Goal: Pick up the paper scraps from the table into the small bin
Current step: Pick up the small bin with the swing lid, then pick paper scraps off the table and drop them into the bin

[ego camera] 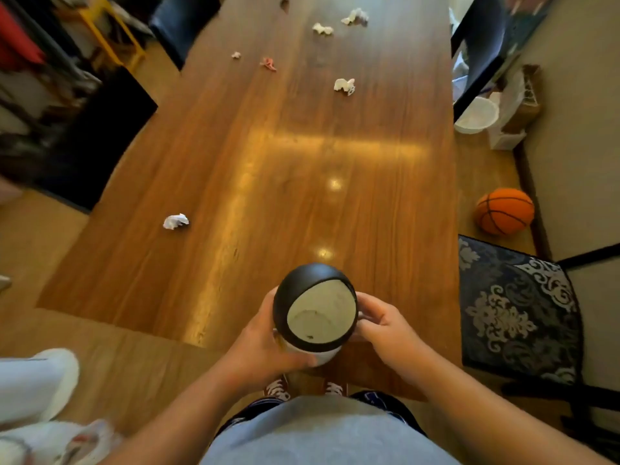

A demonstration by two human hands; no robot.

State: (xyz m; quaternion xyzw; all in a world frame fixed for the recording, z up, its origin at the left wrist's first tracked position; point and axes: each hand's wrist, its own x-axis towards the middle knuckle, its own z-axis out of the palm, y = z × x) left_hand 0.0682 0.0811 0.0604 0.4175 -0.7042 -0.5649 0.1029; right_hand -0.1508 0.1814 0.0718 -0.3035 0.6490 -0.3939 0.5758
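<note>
Both hands hold a small bin with a black domed lid and a white body, above the near edge of the long wooden table. My left hand wraps its left side and my right hand grips its right side. A crumpled white paper scrap lies on the table's left part. Further off sit another white scrap, a reddish scrap, a tiny white one and several more white scraps near the far end.
A patterned dark chair stands at the table's right, with a basketball on the floor beyond it. A white basket and a box sit further right. Dark chairs line the left side. White cloth lies bottom left.
</note>
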